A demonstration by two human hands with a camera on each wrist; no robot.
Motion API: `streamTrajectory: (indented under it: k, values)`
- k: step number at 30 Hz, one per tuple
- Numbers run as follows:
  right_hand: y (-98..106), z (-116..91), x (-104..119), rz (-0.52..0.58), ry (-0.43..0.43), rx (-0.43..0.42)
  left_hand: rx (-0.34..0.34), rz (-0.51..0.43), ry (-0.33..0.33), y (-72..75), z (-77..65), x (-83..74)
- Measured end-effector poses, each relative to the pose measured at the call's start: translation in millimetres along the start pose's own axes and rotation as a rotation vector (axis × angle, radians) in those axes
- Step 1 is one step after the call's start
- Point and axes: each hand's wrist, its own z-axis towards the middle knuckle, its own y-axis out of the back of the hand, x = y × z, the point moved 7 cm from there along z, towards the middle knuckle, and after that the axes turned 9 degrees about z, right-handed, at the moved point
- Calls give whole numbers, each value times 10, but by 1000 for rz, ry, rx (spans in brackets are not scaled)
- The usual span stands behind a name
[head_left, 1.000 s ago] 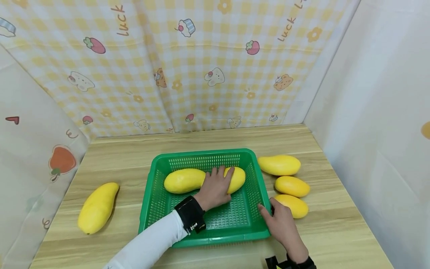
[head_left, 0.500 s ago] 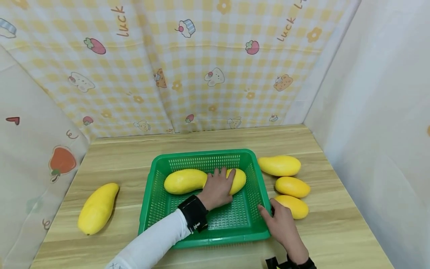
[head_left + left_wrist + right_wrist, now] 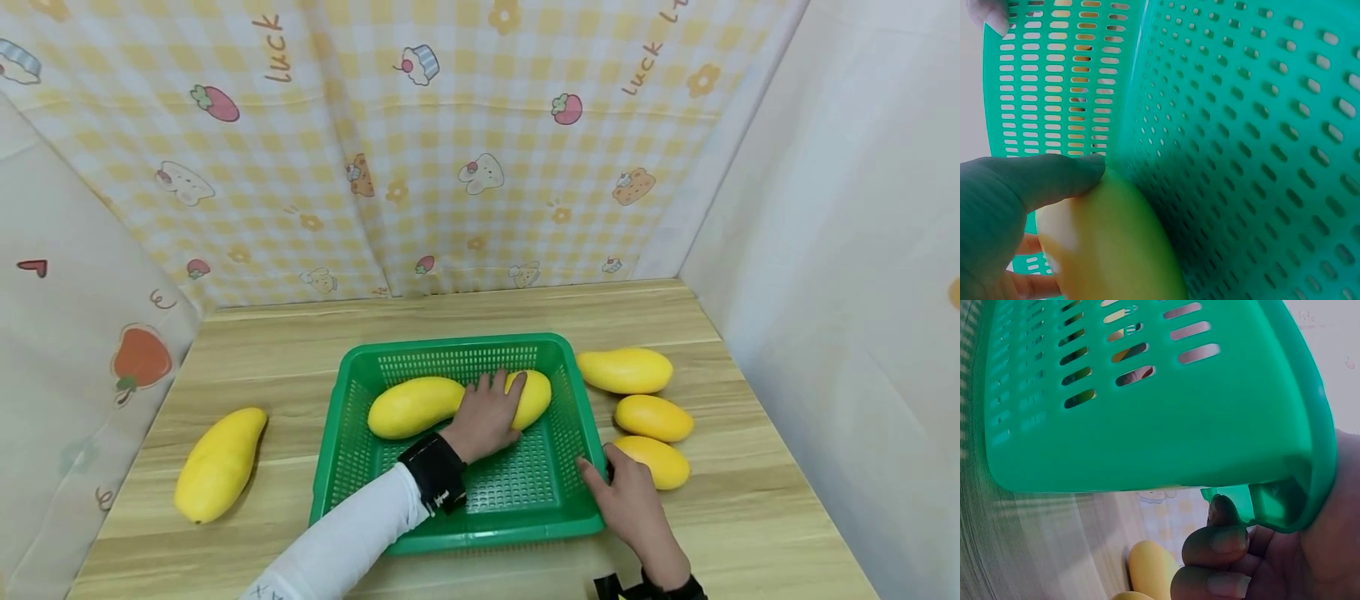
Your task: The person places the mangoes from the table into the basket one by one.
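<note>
Well, my left hand (image 3: 486,417) is wrapped over a yellow mango (image 3: 534,400) inside the green basket (image 3: 517,530), thumb along one side and fingers down the other. My right hand (image 3: 632,504), nearer me, pinches the basket's near right corner, thumb over the rim and fingers curled underneath it. That split seems sound: one hand steadies the basket while the other minds the fruit. I'd keep the left grip broad rather than tight, since a smooth, rounded skin could slip or bruise if only the fingertips dig in — and I'd not lean on the rim with the right, in case the basket tilts.

Just left of my left hand lies a second mango (image 3: 415,407), also in the basket; my fingers hide whether the two touch. Both are plump and glossy. The basket is thin moulded plastic, its walls and floor pierced with rows of small slots, its rim solid and rolled.

Beyond my right hand, outside the basket, a long pale mango (image 3: 626,371) lies farthest off, then a smaller, deeper yellow one (image 3: 654,418), then another like it (image 3: 657,462) just past my knuckles. Well out to the left of my left hand, a big tapering mango (image 3: 221,467) sits alone on the wood-grained table (image 3: 742,500).
</note>
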Motion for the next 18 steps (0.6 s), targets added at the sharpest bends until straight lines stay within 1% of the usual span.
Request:
streamTrajectory:
  k: [6,8,13,18]
  values:
    - [1,-5,-1,10,-13,2,-26,6,-14,11,-22,32]
    - [2,-6,0,14,-14,2,-25,12,-20,14,-27,39]
    - [1,-4,2,20,-10,3,0,11,-25,18,-42,51]
    - [-4,-5,0,24,-16,5,29,-33,-29,13,-57,56]
